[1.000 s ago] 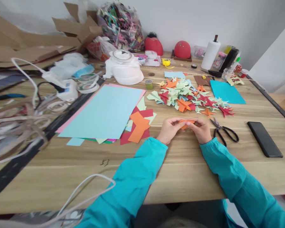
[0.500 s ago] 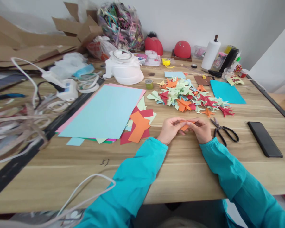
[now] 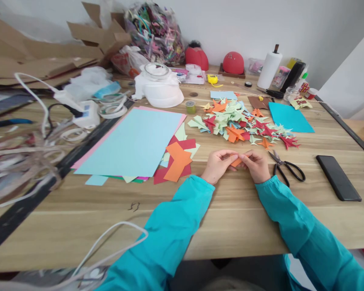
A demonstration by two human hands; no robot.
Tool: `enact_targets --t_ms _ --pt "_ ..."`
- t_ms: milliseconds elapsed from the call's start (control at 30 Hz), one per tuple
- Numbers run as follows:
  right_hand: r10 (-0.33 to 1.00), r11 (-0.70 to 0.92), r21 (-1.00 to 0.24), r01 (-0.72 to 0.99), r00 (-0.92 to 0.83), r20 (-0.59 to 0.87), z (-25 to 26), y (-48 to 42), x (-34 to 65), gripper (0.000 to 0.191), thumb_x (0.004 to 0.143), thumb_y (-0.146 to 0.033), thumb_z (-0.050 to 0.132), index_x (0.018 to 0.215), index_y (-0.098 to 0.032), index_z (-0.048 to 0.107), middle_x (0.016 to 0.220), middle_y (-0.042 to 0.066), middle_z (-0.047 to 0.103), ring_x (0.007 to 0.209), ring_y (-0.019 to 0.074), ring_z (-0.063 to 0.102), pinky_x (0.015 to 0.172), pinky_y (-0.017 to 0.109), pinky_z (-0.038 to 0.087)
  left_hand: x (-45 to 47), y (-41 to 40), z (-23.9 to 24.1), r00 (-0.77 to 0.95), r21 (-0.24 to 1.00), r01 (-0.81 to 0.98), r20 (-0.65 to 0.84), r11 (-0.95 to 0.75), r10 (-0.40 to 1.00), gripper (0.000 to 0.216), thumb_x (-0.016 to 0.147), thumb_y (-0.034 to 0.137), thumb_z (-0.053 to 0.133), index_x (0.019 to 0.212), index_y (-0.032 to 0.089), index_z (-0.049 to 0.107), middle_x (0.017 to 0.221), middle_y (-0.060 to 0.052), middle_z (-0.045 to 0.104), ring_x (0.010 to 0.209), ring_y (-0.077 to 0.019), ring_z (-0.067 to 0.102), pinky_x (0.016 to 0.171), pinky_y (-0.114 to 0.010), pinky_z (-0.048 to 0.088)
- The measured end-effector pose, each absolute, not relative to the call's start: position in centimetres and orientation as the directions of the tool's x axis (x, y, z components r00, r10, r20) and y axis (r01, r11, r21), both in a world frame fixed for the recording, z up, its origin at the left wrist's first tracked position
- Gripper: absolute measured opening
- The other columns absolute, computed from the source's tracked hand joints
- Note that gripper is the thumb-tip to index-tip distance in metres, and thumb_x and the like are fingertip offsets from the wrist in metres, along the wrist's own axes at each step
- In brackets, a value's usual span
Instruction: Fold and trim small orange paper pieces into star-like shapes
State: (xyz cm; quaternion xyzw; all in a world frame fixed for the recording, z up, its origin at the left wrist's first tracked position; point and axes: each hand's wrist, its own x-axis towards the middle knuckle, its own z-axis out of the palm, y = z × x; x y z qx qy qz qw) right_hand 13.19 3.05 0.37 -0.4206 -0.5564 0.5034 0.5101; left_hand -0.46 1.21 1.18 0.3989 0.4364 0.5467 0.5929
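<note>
Between my hands is a small folded piece of orange paper (image 3: 235,162), mostly covered by fingers. My left hand (image 3: 219,165) pinches its left side, and my right hand (image 3: 255,165) grips it from the right, thumbs close together. Just beyond them lies a heap of folded paper shapes (image 3: 230,119) in pale green, orange, red and light blue. Black-handled scissors (image 3: 286,165) rest beside my right hand, blades partly apart. To the left of my hands are orange paper cutouts (image 3: 177,161) over red and pale green scraps.
A stack of light blue sheets (image 3: 130,141) covers the left middle of the table. A black phone (image 3: 338,178) lies at right. Turquoise paper (image 3: 291,117) is beyond the scissors. A white cable (image 3: 109,232) loops near the front edge; a power strip (image 3: 87,115) sits at left.
My fingers have shifted slightly on the orange paper, and less of its upper edge shows now. Nothing else has visibly moved.
</note>
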Motion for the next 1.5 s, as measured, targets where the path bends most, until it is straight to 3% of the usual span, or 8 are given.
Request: enact_targets --t_ms 367,500,833,1000,1167,1500 --pt "0.987 0.066 -0.993 -0.093 -0.142 0.079 0.33 3.14 13.47 0.027 0.063 -0.039 0.072 0.057 -0.017 0.058 0.047 -0.003 0.058 0.042 0.0077 0.047 0.043 0.021 0.037 -0.7 1.25 1.39 0.077 0.957 -0.277 -0.064 0.083 0.995 0.029 0.058 0.036 0.073 0.069 0.011 0.065 0.064 -0.003 0.065 0.059 -0.0132 0.059 0.053 -0.025 0.052" --pt "0.987 0.036 -0.992 -0.119 -0.152 0.054 0.05 3.23 13.66 0.033 0.071 -0.044 0.064 0.054 -0.016 0.057 0.046 -0.002 0.056 0.044 0.0084 0.048 0.045 0.022 0.036 -0.62 1.15 1.48 0.09 0.952 -0.292 -0.067 0.091 0.994 0.026 0.06 0.036 0.072 0.069 0.012 0.064 0.063 -0.002 0.065 0.06 -0.0135 0.06 0.051 -0.024 0.051" --pt "0.986 0.078 -0.994 -0.08 -0.14 0.088 -0.34 3.4 13.74 0.036 0.074 -0.045 0.06 0.054 -0.016 0.058 0.047 -0.001 0.056 0.045 0.0083 0.047 0.046 0.022 0.036 -0.53 1.16 1.46 0.062 0.941 -0.313 -0.112 0.126 0.992 0.029 0.057 0.037 0.073 0.069 0.012 0.065 0.065 -0.002 0.065 0.06 -0.0142 0.06 0.049 -0.025 0.051" --pt "0.993 0.077 -0.994 -0.083 -0.08 0.084 -0.13 3.37 13.69 0.035 0.072 -0.047 0.062 0.056 -0.016 0.058 0.046 -0.002 0.054 0.043 0.0083 0.045 0.043 0.022 0.035 -0.61 1.29 1.5 0.019 0.925 -0.356 -0.136 0.134 0.99 0.032 0.056 0.038 0.074 0.07 0.011 0.066 0.066 -0.004 0.065 0.06 -0.0149 0.06 0.047 -0.026 0.051" --pt "0.987 0.066 -0.997 -0.033 -0.145 0.07 0.18 3.2 13.57 0.033 0.066 -0.048 0.067 0.062 -0.017 0.06 0.047 -0.003 0.054 0.042 0.0084 0.044 0.043 0.022 0.035 -0.54 1.24 1.5 -0.024 0.965 -0.255 -0.078 0.07 0.997 0.031 0.057 0.039 0.073 0.068 0.011 0.065 0.061 -0.002 0.063 0.054 -0.0117 0.056 0.047 -0.024 0.049" --pt "0.985 0.068 -0.997 -0.032 -0.159 0.073 0.1 3.23 13.59 0.034 0.067 -0.048 0.066 0.057 -0.017 0.056 0.045 -0.003 0.053 0.043 0.0085 0.045 0.044 0.022 0.036 -0.61 1.21 1.36 0.025 0.969 -0.238 -0.054 0.058 0.998 0.029 0.06 0.04 0.07 0.065 0.012 0.063 0.058 -0.001 0.061 0.053 -0.0098 0.054 0.047 -0.021 0.045"
